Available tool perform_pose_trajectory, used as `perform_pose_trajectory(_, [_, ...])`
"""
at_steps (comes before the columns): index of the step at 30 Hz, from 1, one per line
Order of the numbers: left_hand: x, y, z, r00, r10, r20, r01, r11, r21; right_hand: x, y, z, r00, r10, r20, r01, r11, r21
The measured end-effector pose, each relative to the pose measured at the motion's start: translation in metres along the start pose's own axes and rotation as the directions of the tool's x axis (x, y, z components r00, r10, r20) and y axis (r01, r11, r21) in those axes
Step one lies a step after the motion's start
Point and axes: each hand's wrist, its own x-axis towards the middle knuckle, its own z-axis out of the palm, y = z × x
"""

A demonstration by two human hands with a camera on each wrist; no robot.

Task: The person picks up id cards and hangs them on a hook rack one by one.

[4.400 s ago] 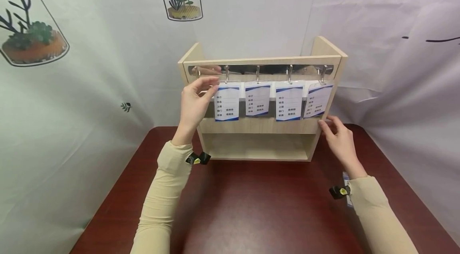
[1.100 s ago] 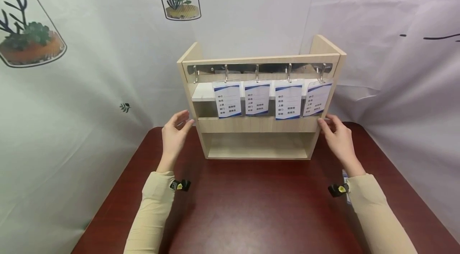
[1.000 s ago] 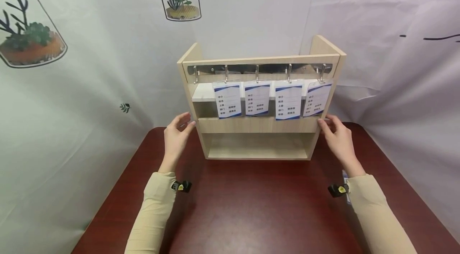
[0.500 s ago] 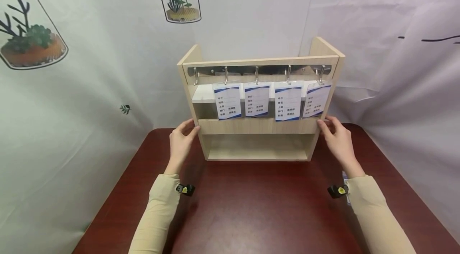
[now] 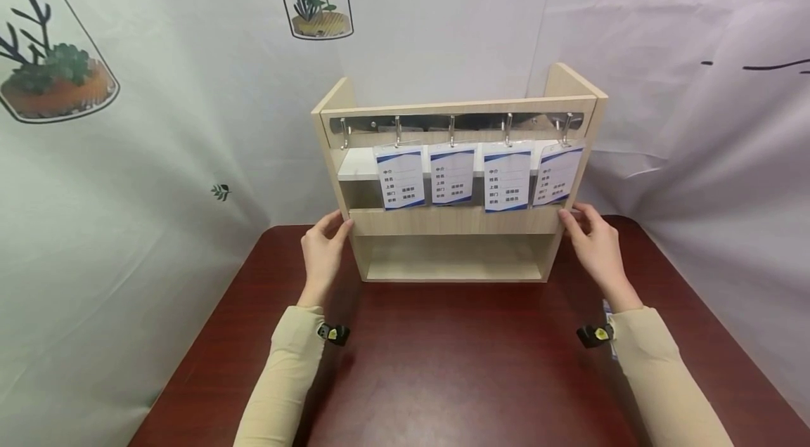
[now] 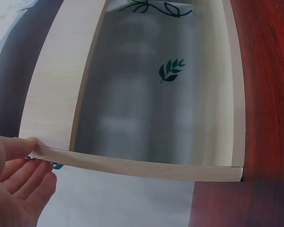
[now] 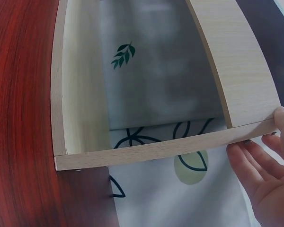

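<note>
A light wooden desk shelf [image 5: 452, 223] stands upright on the table, a metal hook rail [image 5: 436, 122] across its top front. Several name badges in clear sleeves [image 5: 401, 178] hang from the hooks to the right of the leftmost hook [image 5: 344, 133]. My left hand [image 5: 321, 250] pinches the front edge of the left side panel [image 6: 146, 168], thumb in front and fingers behind. On the other side, my right hand [image 5: 595, 247] holds the right side panel [image 7: 156, 146] the same way, at about the same height. Both wrist views show the low compartment from its ends.
The dark red table [image 5: 443, 363] reaches toward me in front of the shelf. Another badge [image 5: 609, 310] lies on it at the right, mostly hidden by my right sleeve. A white printed cloth backdrop [image 5: 443, 18] rises behind and at both sides.
My left hand has come down from the leftmost hanging badge, out past the shelf's left side, then in to grip the side panel. My right hand has stayed on its panel.
</note>
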Motion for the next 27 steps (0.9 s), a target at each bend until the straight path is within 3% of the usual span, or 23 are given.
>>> perform_pose_trajectory(16, [0.0,-0.002,0.004,1.0,0.014,-0.021,-0.014,1.0,-0.002,-0.003,0.002,-0.007,1.0,0.009,0.008,-0.009,1.0,0.006])
perform_pose_trajectory(23, [0.0,-0.001,0.003,1.0,0.005,-0.017,-0.005,1.0,0.004,-0.006,0.01,-0.027,1.0,-0.023,-0.016,0.023,1.0,-0.01])
perform_pose_trajectory(27, [0.001,-0.001,0.002,1.0,-0.001,-0.014,0.001,1.0,0.001,-0.011,0.016,-0.044,1.0,-0.003,-0.029,0.002,0.999,-0.039])
